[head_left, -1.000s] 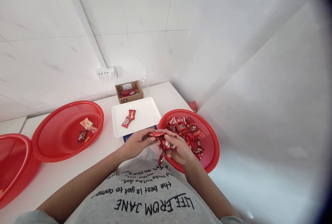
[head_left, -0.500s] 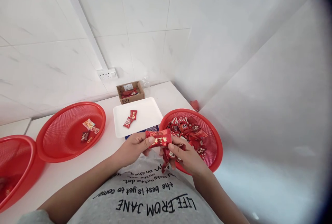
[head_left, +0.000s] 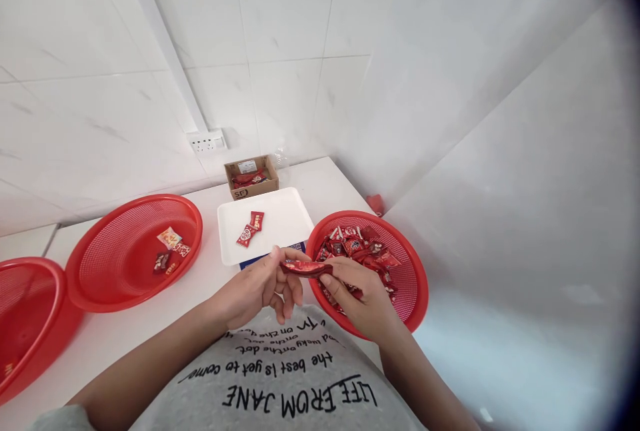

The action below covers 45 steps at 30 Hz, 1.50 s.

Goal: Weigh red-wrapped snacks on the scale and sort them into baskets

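Red packet [head_left: 306, 269]: held level between my hands, near the left rim of the right basket [head_left: 423, 284], narrow edge toward me.
Right hand [head_left: 363, 298]: thumb and forefinger pinch the packet's right end.
Left hand [head_left: 255, 291]: fingers loosely spread at its left end; I cannot tell whether they grip.
Handling: I'd pinch lightly at the ends so nothing inside gets crushed, support both ends while turning it, and tilt the broad face up to read any print.
Baskets: three red ones; the middle basket [head_left: 115, 238] and leftmost basket [head_left: 67, 324] stand left, the latter cut by the view.
Tray [head_left: 285, 218]: one, white, holding two overlapping packets [head_left: 245, 236].
Middle basket's packets [head_left: 169, 238]: four, I believe.
Right basket's packets [head_left: 353, 244]: a heap, too jumbled to count.
Carton [head_left: 254, 192]: one, on the surface [head_left: 327, 181] beyond the tray; its red contents defy counting.
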Each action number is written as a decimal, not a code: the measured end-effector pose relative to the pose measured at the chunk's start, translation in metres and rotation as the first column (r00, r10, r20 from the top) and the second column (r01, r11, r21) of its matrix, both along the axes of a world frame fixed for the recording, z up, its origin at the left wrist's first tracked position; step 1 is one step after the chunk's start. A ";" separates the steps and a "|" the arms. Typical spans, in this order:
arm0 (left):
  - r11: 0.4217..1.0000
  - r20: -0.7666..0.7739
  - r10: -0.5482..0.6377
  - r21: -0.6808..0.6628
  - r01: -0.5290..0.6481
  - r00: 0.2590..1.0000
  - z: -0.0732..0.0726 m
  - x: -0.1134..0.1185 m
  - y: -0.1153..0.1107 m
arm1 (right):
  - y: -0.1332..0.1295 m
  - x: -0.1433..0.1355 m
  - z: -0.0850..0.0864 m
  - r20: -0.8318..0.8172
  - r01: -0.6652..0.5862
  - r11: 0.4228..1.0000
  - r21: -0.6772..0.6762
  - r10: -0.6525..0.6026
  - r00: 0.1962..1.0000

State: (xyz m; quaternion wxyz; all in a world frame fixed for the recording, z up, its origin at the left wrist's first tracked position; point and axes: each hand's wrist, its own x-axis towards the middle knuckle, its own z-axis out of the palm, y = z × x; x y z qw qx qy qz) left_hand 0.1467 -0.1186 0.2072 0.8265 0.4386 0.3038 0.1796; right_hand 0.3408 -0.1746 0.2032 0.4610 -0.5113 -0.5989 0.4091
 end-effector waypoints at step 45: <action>0.945 -0.432 0.220 0.315 -0.082 0.875 -0.104 -0.014 0.038 | 0.024 -0.020 -0.084 -0.545 0.032 0.819 -0.572 -0.409 0.731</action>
